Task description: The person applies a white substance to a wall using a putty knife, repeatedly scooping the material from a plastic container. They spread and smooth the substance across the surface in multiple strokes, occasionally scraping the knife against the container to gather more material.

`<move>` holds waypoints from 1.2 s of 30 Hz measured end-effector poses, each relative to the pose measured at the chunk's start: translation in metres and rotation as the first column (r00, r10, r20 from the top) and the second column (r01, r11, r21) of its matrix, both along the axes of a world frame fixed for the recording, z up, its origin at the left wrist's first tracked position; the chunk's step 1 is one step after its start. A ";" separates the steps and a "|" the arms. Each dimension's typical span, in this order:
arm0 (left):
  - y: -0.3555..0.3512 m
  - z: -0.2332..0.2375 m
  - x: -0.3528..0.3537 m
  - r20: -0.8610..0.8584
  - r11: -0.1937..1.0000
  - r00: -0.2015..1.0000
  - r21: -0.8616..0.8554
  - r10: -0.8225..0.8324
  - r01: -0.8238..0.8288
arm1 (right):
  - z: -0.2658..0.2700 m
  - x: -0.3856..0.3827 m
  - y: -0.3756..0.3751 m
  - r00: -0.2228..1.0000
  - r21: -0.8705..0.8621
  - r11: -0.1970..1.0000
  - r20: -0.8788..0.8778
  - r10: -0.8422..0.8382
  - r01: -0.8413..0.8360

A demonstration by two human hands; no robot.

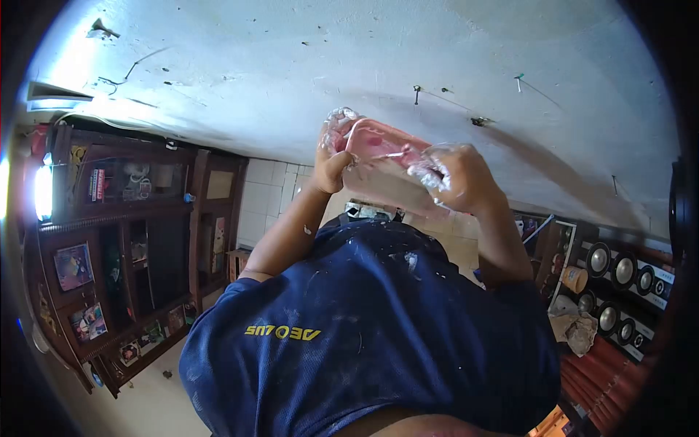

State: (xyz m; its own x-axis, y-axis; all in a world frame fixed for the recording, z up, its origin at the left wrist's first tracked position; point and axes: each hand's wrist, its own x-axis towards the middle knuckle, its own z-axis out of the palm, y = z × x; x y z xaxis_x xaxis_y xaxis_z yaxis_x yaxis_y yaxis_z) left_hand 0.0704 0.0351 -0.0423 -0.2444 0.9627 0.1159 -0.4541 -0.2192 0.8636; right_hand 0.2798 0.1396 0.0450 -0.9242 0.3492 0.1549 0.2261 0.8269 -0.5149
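A shallow pink container (393, 137), smeared with white paste, is held up in front of the chest near the wall. My left hand (335, 154) grips its left end, thumb on the near side and paste on the fingers. At the container's right end my right hand (457, 175) is closed, its fingers thickly coated with white paste. A thin, paste-smeared edge runs from this hand across the container; whether it belongs to a tool cannot be made out.
The pale wall (291, 73) fills the upper view, with nails (417, 95) and small holes. A dark wooden cabinet (196, 211) with glass and pictures stands left. Speakers (624, 271), a tan cup (574, 279) and crumpled material (577, 331) are at right.
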 end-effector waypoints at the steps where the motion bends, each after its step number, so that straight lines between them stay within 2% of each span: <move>1: 0.002 -0.002 -0.001 -0.031 1.000 0.999 0.025 0.019 -0.018 | 0.001 0.001 0.000 0.998 0.020 0.998 0.019 -0.065 0.064; 2: 0.004 -0.003 -0.001 -0.060 0.998 0.997 0.053 0.037 -0.034 | 0.002 0.003 0.000 0.991 0.042 0.991 0.036 -0.131 0.129; 4: 0.004 0.001 0.003 -0.110 0.998 0.993 0.053 0.030 -0.024 | -0.006 0.000 -0.006 0.993 0.000 0.993 0.017 -0.118 0.118; 6: 0.005 0.008 0.007 -0.163 0.998 0.986 0.060 0.028 -0.018 | -0.009 -0.001 -0.004 0.996 -0.016 0.996 0.018 0.091 -0.091; 7: 0.005 0.010 0.008 -0.159 0.998 0.987 0.060 0.019 -0.009 | -0.002 0.002 0.000 0.990 -0.069 0.993 -0.110 0.089 -0.097; 8: 0.004 0.012 0.009 -0.154 0.998 0.988 0.060 0.009 0.000 | 0.010 0.005 0.002 0.989 -0.066 0.993 -0.112 0.093 -0.100; 9: 0.004 0.011 0.013 -0.072 0.997 0.997 0.073 0.041 -0.036 | 0.023 0.009 0.004 1.000 -0.111 0.993 0.007 -0.023 0.024; 10: 0.003 0.012 0.013 -0.073 0.996 0.996 0.076 0.043 -0.037 | 0.029 0.013 0.005 0.982 -0.142 0.978 0.132 -0.134 0.153; 11: 0.002 0.013 0.012 -0.082 0.996 0.994 0.066 0.067 -0.061 | 0.018 0.016 0.007 0.989 -0.059 0.990 -0.067 -0.130 0.126; 12: 0.001 0.014 0.013 -0.091 0.995 0.992 0.057 0.090 -0.085 | 0.005 0.015 0.004 0.989 -0.053 0.991 -0.067 -0.129 0.126; 14: 0.001 0.015 0.015 -0.075 0.994 0.992 0.055 0.097 -0.093 | -0.014 0.009 -0.007 0.994 0.032 0.999 -0.106 0.040 -0.037; 16: -0.002 0.019 0.019 -0.093 0.990 0.986 0.050 0.138 -0.133 | -0.004 0.010 -0.010 0.984 0.073 0.996 -0.164 0.070 -0.059; 18: -0.003 0.014 0.017 -0.094 0.987 0.984 0.063 0.152 -0.146 | 0.022 0.020 -0.003 0.998 -0.182 0.982 -0.029 -0.061 0.055; 19: -0.005 0.013 0.014 -0.131 0.988 0.982 0.089 0.136 -0.125 | 0.017 0.025 -0.001 0.985 -0.256 0.952 -0.004 -0.173 0.166; 20: -0.005 0.013 0.012 -0.167 0.988 0.979 0.115 0.121 -0.102 | 0.014 0.024 -0.004 0.985 -0.250 0.954 -0.007 -0.172 0.165; 22: -0.006 0.017 0.017 -0.162 0.987 0.976 0.095 0.144 -0.130 | 0.007 0.019 -0.012 0.990 0.040 0.993 -0.091 -0.111 0.115; 23: -0.007 0.020 0.019 -0.157 0.985 0.973 0.068 0.166 -0.157 | -0.005 0.012 -0.016 0.998 0.040 0.999 -0.060 0.032 -0.030; 24: -0.008 0.018 0.020 -0.157 0.985 0.973 0.074 0.167 -0.157 | -0.005 0.011 -0.021 0.993 0.044 0.998 -0.105 0.047 -0.043; 26: -0.011 0.016 0.021 -0.165 0.983 0.969 0.066 0.182 -0.173 | 0.004 0.013 -0.014 0.972 -0.040 0.998 -0.231 0.036 -0.047; 27: -0.012 0.016 0.021 -0.064 0.984 0.984 0.067 0.167 -0.163 | 0.014 0.016 -0.015 0.984 -0.247 0.968 -0.154 -0.088 0.048; 28: -0.012 0.017 0.019 -0.067 0.984 0.984 0.072 0.166 -0.161 | 0.023 0.020 -0.016 0.980 -0.435 0.888 -0.053 -0.193 0.152; 29: -0.013 0.016 0.016 -0.064 0.987 0.988 0.087 0.142 -0.136 | 0.016 0.024 -0.009 0.972 -0.323 0.930 -0.093 -0.217 0.176; 30: -0.013 0.015 0.015 -0.060 0.988 0.991 0.102 0.118 -0.112 | 0.009 0.022 -0.012 0.971 -0.318 0.931 -0.095 -0.218 0.177; 32: -0.016 0.024 0.015 -0.049 0.995 0.995 0.052 0.083 -0.081 | 0.001 0.013 -0.023 0.971 0.075 0.989 -0.210 -0.110 0.128; 33: -0.015 0.020 0.012 -0.105 0.992 0.988 0.062 0.112 -0.106 | 0.004 0.010 -0.027 0.977 0.093 0.996 -0.209 0.035 -0.015; 34: -0.016 0.018 0.010 -0.162 0.989 0.977 0.072 0.138 -0.128 | 0.013 0.011 -0.029 0.977 0.091 0.996 -0.210 0.031 -0.012; 36: -0.020 0.023 0.010 -0.165 0.986 0.976 0.113 0.143 -0.125 | 0.028 0.018 -0.030 0.952 -0.161 0.985 -0.287 -0.110 0.065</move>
